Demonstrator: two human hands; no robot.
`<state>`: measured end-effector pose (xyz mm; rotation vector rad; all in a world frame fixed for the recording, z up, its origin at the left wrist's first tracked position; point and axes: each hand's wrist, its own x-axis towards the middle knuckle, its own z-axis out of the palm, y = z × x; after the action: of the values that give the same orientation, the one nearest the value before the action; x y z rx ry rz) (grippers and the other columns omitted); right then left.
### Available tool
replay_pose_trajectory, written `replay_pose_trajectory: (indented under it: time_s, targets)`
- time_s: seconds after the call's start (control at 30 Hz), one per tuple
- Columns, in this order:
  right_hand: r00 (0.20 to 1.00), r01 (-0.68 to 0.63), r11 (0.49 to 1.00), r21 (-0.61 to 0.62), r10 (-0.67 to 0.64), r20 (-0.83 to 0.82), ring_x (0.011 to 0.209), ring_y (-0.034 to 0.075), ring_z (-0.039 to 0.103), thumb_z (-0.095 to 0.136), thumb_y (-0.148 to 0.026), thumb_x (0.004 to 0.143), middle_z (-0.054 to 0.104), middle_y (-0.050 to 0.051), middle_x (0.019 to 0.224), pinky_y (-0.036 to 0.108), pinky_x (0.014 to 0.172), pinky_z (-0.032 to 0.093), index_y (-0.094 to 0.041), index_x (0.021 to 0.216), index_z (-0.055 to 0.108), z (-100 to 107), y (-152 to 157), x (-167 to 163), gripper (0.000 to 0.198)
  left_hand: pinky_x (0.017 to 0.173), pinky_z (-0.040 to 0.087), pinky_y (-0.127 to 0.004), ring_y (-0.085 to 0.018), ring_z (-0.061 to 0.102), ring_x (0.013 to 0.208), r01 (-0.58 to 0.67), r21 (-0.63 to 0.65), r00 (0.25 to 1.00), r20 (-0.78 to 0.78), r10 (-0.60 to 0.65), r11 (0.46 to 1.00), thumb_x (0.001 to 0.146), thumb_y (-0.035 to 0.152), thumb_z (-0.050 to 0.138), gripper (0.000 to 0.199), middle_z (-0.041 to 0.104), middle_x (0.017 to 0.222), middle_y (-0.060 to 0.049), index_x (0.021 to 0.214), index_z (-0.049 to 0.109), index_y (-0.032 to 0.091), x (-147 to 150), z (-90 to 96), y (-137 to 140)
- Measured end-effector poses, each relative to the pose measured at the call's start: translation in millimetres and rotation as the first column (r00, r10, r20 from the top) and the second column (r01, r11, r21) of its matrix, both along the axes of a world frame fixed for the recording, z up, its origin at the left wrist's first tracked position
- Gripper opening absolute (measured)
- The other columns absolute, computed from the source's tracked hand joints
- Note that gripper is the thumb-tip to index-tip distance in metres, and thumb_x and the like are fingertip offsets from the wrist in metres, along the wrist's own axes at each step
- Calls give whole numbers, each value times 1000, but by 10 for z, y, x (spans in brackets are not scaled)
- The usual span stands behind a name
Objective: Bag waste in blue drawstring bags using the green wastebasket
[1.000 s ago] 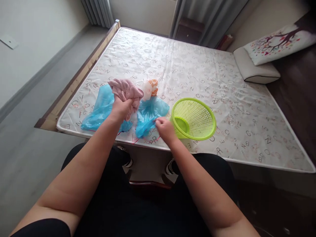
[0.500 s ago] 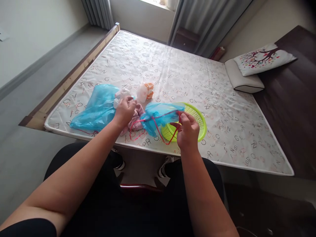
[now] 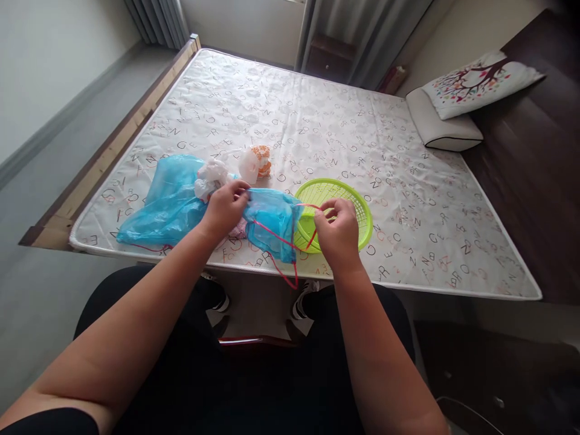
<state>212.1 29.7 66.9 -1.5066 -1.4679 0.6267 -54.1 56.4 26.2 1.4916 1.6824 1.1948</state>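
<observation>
My left hand (image 3: 225,206) and my right hand (image 3: 338,228) hold a small blue plastic bag (image 3: 270,220) between them, just above the mattress's near edge. My left hand grips the bag's left top edge. My right hand pinches its right edge and the red drawstring (image 3: 281,241), which loops down below the bag. A pink cloth (image 3: 236,228) lies under my left hand, mostly hidden. A lime green mesh basket (image 3: 357,208) lies tipped on the mattress right behind my right hand.
A larger blue plastic bag (image 3: 165,199) lies at the left on the letter-printed mattress (image 3: 317,127). Behind it are white crumpled items (image 3: 209,177) and an orange-and-white bundle (image 3: 256,163). Two pillows (image 3: 446,124) sit far right. The wooden bed frame (image 3: 104,160) runs along the left.
The pink cloth left my left hand and now lies on the mattress. My right hand lifted the small blue bag and its red string; now both hands hold the bag.
</observation>
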Motion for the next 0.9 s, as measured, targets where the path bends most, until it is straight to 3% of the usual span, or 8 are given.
replay_pose_trajectory:
  time_s: [0.1, 0.23, 0.33, 0.4, 0.53, 0.67, 0.8, 0.9]
  targets:
    - [966, -80, 988, -131, 45, -255, 83, 19, 64, 62, -32, 85, 64, 4, 100, 40, 82, 56, -25, 92, 57, 20, 6, 57, 11, 63, 51, -28, -17, 62, 67, -89, -84, 958, 264, 109, 992, 86, 29, 70, 17, 66, 76, -1, 100, 70, 20, -43, 54, 75]
    - [830, -326, 925, -193, 182, -528, 108, 23, 71, 57, -35, 88, 70, 5, 120, 39, 88, 58, -26, 104, 60, 0, 19, 65, 18, 55, 44, -24, -13, 52, 60, -73, -136, 887, 445, 127, 988, 83, 32, 72, 20, 59, 73, 1, 98, 68, 20, 83, 140, 54]
    - [696, -547, 817, -182, 322, -642, 105, 23, 73, 50, -35, 90, 69, 7, 129, 39, 85, 60, -24, 99, 65, -31, 14, 32, 20, 55, 43, -22, -13, 54, 62, -2, -118, 848, 527, 64, 993, 79, 32, 73, 21, 61, 75, 1, 95, 68, 19, 219, 166, 7]
    - [665, -632, 747, -207, 386, -639, 97, 22, 73, 53, -36, 90, 69, 8, 129, 39, 79, 59, -23, 94, 65, -42, -11, -19, 19, 55, 44, -22, -13, 56, 62, 33, -118, 819, 573, 41, 992, 78, 32, 74, 22, 62, 74, 1, 95, 68, 20, 284, 151, -15]
    - [854, -494, 829, -260, 408, -322, 87, 20, 67, 76, -49, 86, 68, 4, 111, 36, 78, 56, -25, 101, 61, -59, -119, -181, 31, 56, 49, -24, -15, 62, 64, 30, -140, 796, 602, 61, 990, 78, 36, 74, 25, 62, 71, 1, 97, 65, 22, 353, 79, -34]
    - [916, -400, 882, -247, 395, -73, 89, 21, 64, 86, -59, 78, 64, 4, 107, 38, 82, 54, -26, 101, 56, -171, -213, -330, 50, 59, 54, -30, -19, 67, 66, 67, -159, 793, 608, 44, 985, 82, 44, 72, 31, 61, 72, 1, 103, 61, 24, 388, 31, -46]
    - [936, -296, 926, -233, 330, 125, 87, 22, 59, 80, -44, 84, 63, 5, 106, 43, 86, 53, -25, 101, 58, -348, -189, -379, 33, 64, 58, -33, -21, 69, 70, 67, -145, 801, 597, 33, 987, 82, 47, 74, 35, 61, 72, 0, 103, 60, 24, 390, 43, -46]
    - [943, -303, 932, -198, 323, 79, 83, 21, 59, 69, -37, 92, 63, 4, 97, 44, 88, 54, -25, 91, 58, -397, -124, -355, 16, 66, 60, -33, -22, 71, 76, 47, -160, 811, 582, 55, 986, 81, 45, 75, 34, 66, 77, -2, 104, 64, 23, 341, 61, -32]
